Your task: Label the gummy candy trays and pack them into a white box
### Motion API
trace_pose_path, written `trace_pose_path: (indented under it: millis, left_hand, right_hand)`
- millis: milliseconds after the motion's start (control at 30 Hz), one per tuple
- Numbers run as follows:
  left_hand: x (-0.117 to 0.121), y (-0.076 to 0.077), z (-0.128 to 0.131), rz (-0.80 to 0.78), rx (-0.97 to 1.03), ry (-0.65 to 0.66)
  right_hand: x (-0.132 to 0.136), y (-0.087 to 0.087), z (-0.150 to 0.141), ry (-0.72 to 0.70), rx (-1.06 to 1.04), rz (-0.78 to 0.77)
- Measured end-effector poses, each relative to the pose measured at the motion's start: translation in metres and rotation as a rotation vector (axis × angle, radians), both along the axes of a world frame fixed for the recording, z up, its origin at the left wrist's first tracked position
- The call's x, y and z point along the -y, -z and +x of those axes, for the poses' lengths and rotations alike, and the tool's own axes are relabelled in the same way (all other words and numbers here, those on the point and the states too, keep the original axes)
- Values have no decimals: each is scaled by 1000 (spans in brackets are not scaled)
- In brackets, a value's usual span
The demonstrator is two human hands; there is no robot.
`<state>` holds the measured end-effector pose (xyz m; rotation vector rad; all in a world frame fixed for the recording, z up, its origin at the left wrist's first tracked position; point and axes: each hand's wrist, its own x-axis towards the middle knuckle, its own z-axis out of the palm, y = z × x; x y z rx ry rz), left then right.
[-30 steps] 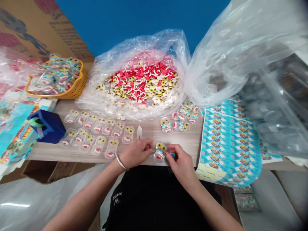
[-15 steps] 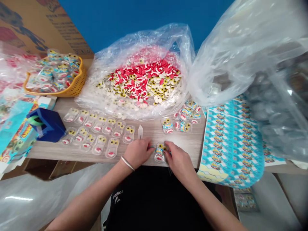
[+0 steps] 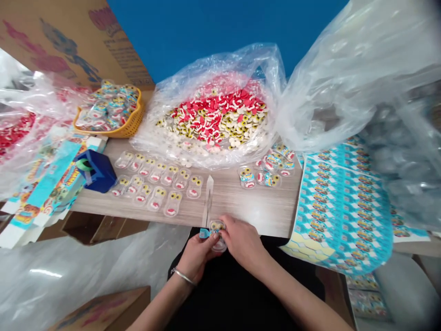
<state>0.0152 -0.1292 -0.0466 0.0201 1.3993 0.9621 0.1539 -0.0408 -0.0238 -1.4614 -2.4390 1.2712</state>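
Between my two hands is a small clear plastic candy pack (image 3: 218,226) with yellow-ringed candy eyes, held just off the front edge of the table. A blue printed label (image 3: 204,233) lies across it, one end sticking out to the left. My left hand (image 3: 195,255) pinches the pack with thumb and fingers from the lower left, hiding part of its lower half. On the other side, the closed fingers of my right hand (image 3: 238,237) grip its right edge. Two rows of unlabelled candy packs (image 3: 172,203) lie to the left; several labelled packs (image 3: 247,177) lie beyond my right hand.
A big clear bag (image 3: 206,151) of loose red and white candies stands at the back. A blue tape holder (image 3: 99,170) and a yellow basket (image 3: 131,128) of labelled packs are at left. Label sheets (image 3: 320,207) overhang the table's front at right, beside a bag of clear trays (image 3: 403,170).
Both hands have drawn the pack off the table top toward my body. It is now lifted and gripped, with the label end turned out leftward. The view has swung a little left.
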Motion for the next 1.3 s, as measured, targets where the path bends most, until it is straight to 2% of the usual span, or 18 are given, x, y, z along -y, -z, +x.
trace_pose_path:
  millis: [100,167,233,367,500,633,733,867,933,1067,1100,1167,1233,1300]
  left_hand:
    - [-6,-5,3,51,-57,-58]
    - [-11,-13,1,95,-111,-49]
    - [-17,-23,0,134,-134,-17]
    - [-34,-43,9,215,18,74]
    - [-47,-57,23,310,253,219]
    - [-53,-58,31,338,338,277]
    - [-50,-55,35,312,388,315]
    - [-51,-52,38,309,429,386]
    - [-57,-52,40,309,340,336]
    - [-74,-49,50,287,38,137]
    - [-77,-48,53,285,-8,117]
    - [-80,-47,60,283,-42,138]
    - [-82,-46,65,283,-40,155]
    - [-84,-47,65,314,-32,106]
  right_hand:
    - [0,6,13,186,-210,-207]
    - [0,7,25,314,-370,-378]
    - [-3,5,36,367,-487,-475]
    - [-10,-7,54,363,-639,-523]
    - [-15,-7,66,284,-810,-736]
    - [-14,1,67,302,-950,-888]
    - [-14,2,61,353,-895,-937]
    - [-19,4,60,269,-825,-1080]
    - [-22,6,65,308,-833,-1029]
    - [-24,5,76,675,-867,-558]
    - [-23,3,78,700,-875,-460]
    - [-20,-3,80,648,-867,-355]
    - [-17,-9,82,623,-839,-298]
    - [-15,-13,84,655,-821,-288]
